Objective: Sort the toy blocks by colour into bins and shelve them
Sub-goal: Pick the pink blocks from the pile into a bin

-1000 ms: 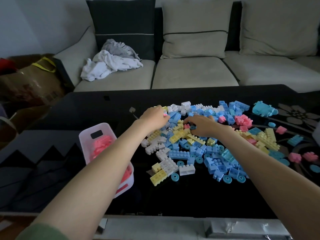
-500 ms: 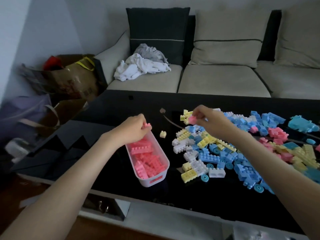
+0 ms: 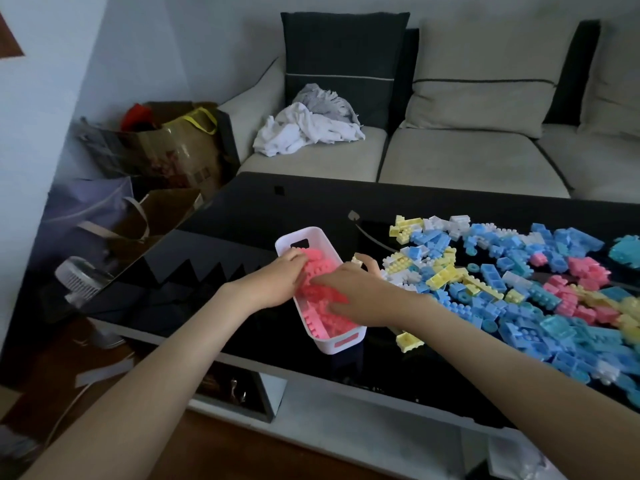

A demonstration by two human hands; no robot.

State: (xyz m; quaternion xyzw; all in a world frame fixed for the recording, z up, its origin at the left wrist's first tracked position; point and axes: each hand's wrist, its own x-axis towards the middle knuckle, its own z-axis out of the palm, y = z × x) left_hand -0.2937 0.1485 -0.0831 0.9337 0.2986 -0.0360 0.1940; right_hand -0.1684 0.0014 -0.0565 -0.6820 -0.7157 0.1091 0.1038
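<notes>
A white bin (image 3: 341,342) holding pink blocks (image 3: 320,317) stands on the black glass table (image 3: 242,220), left of a spread pile of blue, yellow, white and pink blocks (image 3: 519,292). My left hand (image 3: 273,285) reaches over the bin's left rim with its fingers bent down onto the pink blocks; whether they pinch one is hidden. From the right, my right hand (image 3: 349,296) lies across the bin with its fingers spread on the pink blocks and its thumb raised. A small cream block (image 3: 356,261) sits just behind that hand.
A lone yellow block (image 3: 408,341) lies near the bin's front right. Behind the table stands a beige sofa (image 3: 311,161) with a heap of clothes (image 3: 308,126). Paper bags (image 3: 166,150) and a small fan (image 3: 79,278) crowd the floor at the left.
The view has turned left toward the bin. Both hands came from the pile carrying pink blocks; the left got to the bin first, and now both are down in it.
</notes>
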